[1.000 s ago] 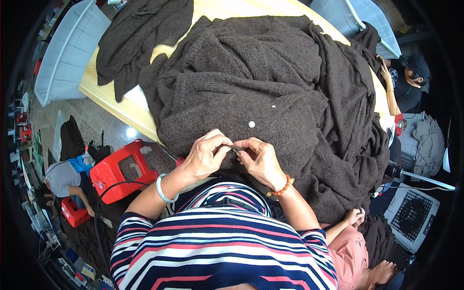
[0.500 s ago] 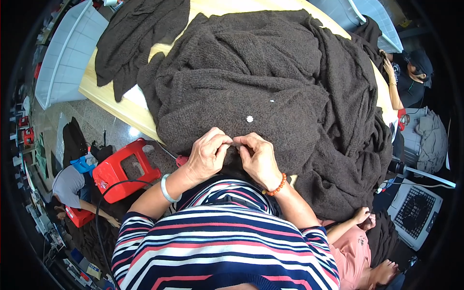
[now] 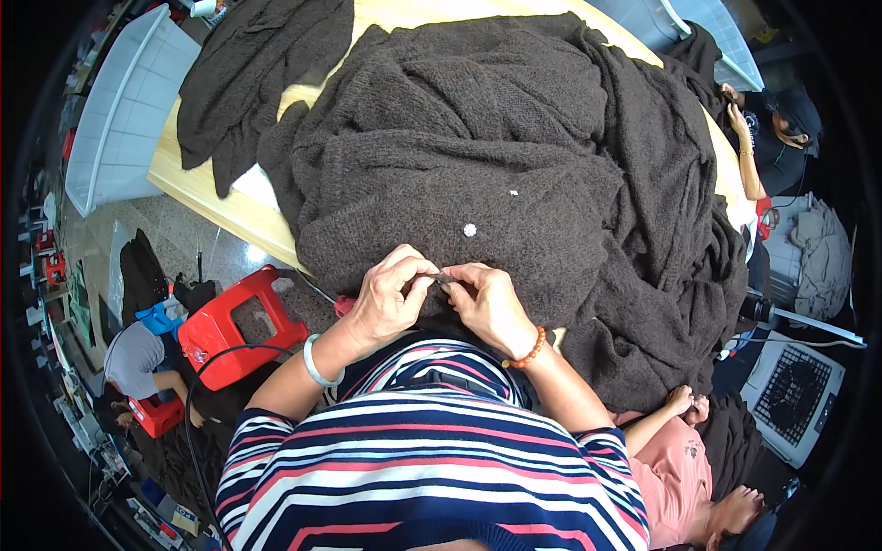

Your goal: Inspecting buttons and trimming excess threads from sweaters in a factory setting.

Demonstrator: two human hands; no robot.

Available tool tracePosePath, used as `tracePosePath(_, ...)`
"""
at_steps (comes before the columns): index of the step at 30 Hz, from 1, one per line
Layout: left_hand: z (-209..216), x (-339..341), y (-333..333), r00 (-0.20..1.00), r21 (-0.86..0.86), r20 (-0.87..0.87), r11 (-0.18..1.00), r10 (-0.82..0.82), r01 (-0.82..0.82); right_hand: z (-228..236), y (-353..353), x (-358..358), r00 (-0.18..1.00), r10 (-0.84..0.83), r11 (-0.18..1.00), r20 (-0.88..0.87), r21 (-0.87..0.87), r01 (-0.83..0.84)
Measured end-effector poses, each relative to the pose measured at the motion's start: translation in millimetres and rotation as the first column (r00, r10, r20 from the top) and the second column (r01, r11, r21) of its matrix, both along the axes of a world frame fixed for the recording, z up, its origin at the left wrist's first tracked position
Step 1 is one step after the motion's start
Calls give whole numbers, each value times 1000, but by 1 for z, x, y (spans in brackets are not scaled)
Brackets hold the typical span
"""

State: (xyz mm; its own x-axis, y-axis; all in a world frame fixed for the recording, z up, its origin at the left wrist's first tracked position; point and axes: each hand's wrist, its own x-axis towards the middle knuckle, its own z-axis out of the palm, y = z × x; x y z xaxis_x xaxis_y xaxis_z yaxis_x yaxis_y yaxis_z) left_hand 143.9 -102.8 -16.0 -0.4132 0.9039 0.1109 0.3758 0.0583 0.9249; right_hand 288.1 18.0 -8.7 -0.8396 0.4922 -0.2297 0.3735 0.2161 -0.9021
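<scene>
Your left hand [image 3: 383,296] and right hand [image 3: 489,308] both pinch a small dark strip [image 3: 443,277], seemingly of the dark-brown knitted cloth [image 3: 423,197], crosswise between them, neither nearer; the cloth spreads ahead across the pale wooden table [image 3: 423,11].

- overall bright, fairly even light; wooden tabletop [image 3: 202,202] nr washed out at top edge
- wht glare spot on stone floor [image 3: 248,253], lt of ctr
- pale highlight on back of rt hand [image 3: 489,305]
- dk brown knit fabric [image 3: 441,101]: weave sharp mid-frame, deep folds nr blk
- fisheye bends lt plastic bin [image 3: 119,124]
- blk vignette all round; far-lt clutter [image 3: 55,303] soft, dim, hard to read
</scene>
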Motion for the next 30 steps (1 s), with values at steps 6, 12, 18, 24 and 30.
tracePosePath(6,11,-3,4,933,115,-361,992,-1,46,14,-4,-5,994,8,976,-111,218,17)
tracePosePath(12,11,-1,3,879,119,-477,989,-17,84,13,-7,-6,989,35,934,-146,356,20)
tracePosePath(18,8,1,1,926,118,-376,992,14,33,11,-9,-6,990,44,927,-135,374,10)
tracePosePath(24,3,-4,-2,973,73,-229,996,-22,40,13,-4,-6,988,104,922,-116,384,-52)
tracePosePath(30,5,-16,-2,986,8,-92,991,-135,137,21,12,-6,972,207,962,-114,206,-181)
